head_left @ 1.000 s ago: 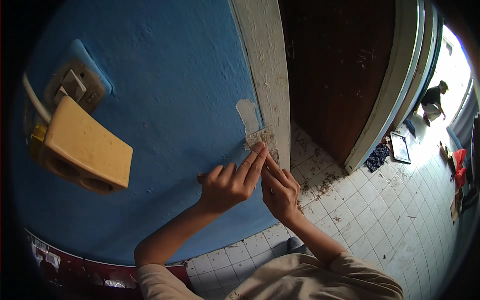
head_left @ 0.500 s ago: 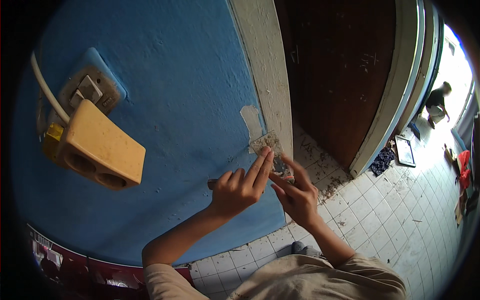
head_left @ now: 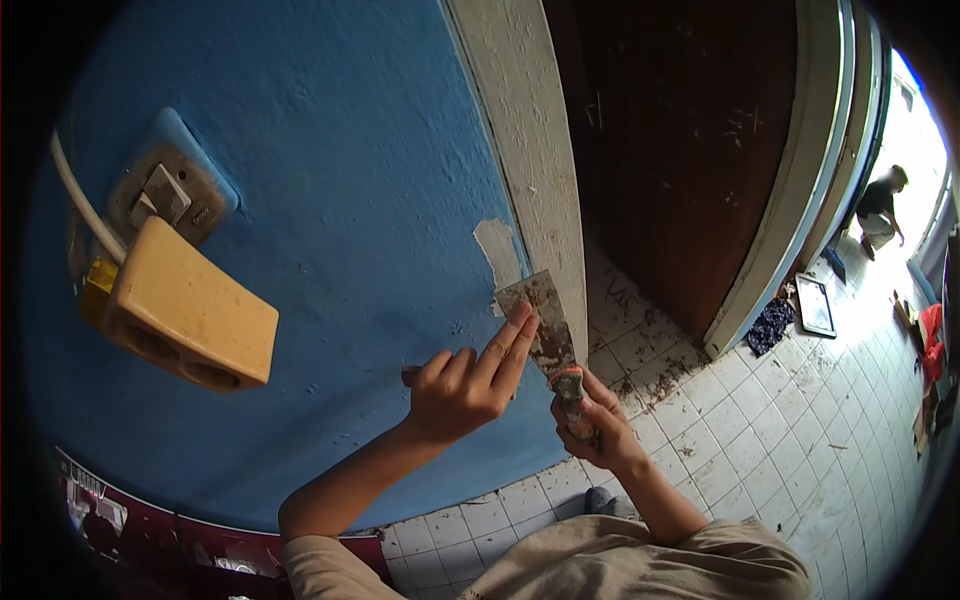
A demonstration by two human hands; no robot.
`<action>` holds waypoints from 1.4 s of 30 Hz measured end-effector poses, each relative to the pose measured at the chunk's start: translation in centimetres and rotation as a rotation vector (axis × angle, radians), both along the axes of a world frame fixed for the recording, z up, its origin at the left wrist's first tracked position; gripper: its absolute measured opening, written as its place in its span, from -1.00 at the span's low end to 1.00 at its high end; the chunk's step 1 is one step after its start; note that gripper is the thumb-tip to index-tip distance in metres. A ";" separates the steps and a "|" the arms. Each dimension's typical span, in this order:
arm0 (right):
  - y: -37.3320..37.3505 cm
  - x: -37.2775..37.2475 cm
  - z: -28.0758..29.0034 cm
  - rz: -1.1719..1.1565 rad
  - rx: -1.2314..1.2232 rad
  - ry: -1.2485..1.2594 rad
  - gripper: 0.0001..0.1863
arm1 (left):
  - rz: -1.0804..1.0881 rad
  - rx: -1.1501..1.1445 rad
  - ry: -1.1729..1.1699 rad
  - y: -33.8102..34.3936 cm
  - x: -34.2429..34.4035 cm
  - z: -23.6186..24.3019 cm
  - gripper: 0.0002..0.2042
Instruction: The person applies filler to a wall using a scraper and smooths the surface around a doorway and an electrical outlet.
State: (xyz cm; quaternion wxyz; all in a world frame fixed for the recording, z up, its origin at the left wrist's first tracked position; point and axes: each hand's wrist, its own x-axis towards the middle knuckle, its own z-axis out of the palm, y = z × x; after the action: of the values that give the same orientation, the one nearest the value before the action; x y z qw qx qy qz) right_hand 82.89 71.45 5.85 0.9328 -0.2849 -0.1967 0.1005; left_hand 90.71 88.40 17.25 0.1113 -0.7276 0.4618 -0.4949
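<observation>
My right hand (head_left: 605, 428) is wrapped round the worn handle of a putty knife (head_left: 552, 335), its broad blade smeared with pale and brown residue. The blade points up and slightly left, its tip by the edge of the wall. My left hand (head_left: 458, 395) has two fingers stretched out against the blade's face, while its other fingers curl in. From the left side of that hand pokes the dark end of a tool (head_left: 409, 375), mostly hidden by the palm. Just above the blade, a bare whitish patch (head_left: 497, 255) shows in the blue painted wall (head_left: 350, 180).
A cream socket block (head_left: 195, 310) hangs by a switch plate (head_left: 160, 195) at left. A white door frame (head_left: 530, 140) borders a dark brown door (head_left: 680, 160). Debris (head_left: 665, 370) litters the tiled floor (head_left: 740, 430). Far right, a person (head_left: 880, 210) crouches near a framed panel (head_left: 815, 305).
My right hand has moved down and closed round the putty knife's handle; its fingers were spread near the blade before. The blade shows more plainly, and my left fingers stay against it.
</observation>
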 end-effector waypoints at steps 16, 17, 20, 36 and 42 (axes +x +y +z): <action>0.0 0.9 -0.7 0.027 0.057 0.034 -0.47 | 0.071 -0.044 0.108 -0.7 -1.1 0.0 -0.72; -0.2 0.8 -1.0 0.022 0.036 0.049 -0.47 | 0.073 -0.038 0.107 -0.7 -1.2 -0.2 -0.72; -0.5 1.3 -0.3 0.036 0.012 0.039 -0.48 | 0.062 -0.062 0.091 -0.8 -1.0 -0.2 -0.71; -0.1 0.8 0.6 0.103 0.078 0.051 -0.51 | 0.080 -0.091 0.052 -0.6 -0.7 -0.7 -0.57; 0.5 2.1 3.0 0.034 0.042 0.016 -0.48 | 0.112 -0.130 -0.007 -1.3 -0.4 2.2 -0.57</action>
State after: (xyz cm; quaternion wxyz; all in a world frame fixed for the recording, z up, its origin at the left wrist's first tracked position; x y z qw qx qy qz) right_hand 84.99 71.98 8.89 0.9382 -0.2612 -0.1959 0.1144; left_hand 90.29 87.14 19.41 0.0927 -0.7565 0.3867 -0.5192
